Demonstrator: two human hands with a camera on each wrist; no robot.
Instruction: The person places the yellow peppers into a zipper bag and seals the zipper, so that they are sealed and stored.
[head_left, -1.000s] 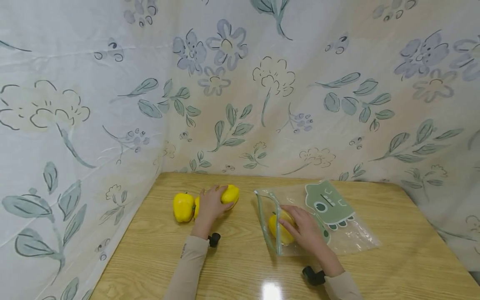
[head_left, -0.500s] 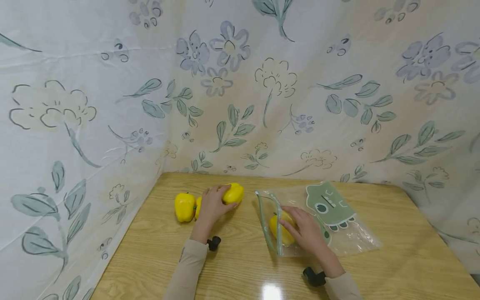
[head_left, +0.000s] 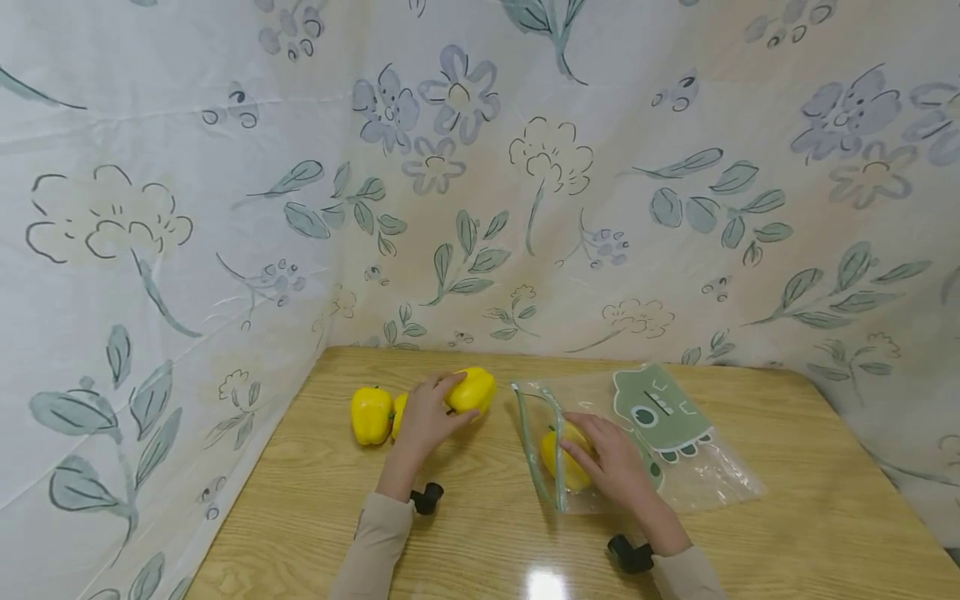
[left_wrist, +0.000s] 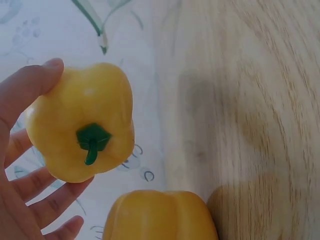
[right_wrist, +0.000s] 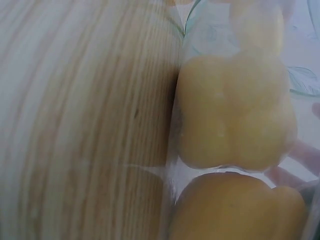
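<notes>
In the head view, my left hand (head_left: 427,417) grips a yellow bell pepper (head_left: 474,392). The left wrist view shows thumb and fingers around this pepper (left_wrist: 82,120), its green stem facing the camera and its body apart from the tabletop. My right hand (head_left: 611,458) holds a clear zip bag (head_left: 723,475) near its opening, over a yellow bell pepper (head_left: 551,454) inside. Through the plastic in the right wrist view, one yellow pepper (right_wrist: 235,115) shows above another yellow rounded shape (right_wrist: 235,210). The right fingers are mostly out of that view.
On the left of the wooden table (head_left: 480,525) stands a yellow bell pepper (head_left: 371,415); another bell pepper (head_left: 400,412) beside it is partly hidden by the left hand. A green cartoon dinosaur (head_left: 660,408) is printed on the bag. Floral cloth (head_left: 480,275) hangs behind the table.
My left hand has moved slightly right with its bell pepper, away from the other peppers. The right hand and the bag stay nearly still.
</notes>
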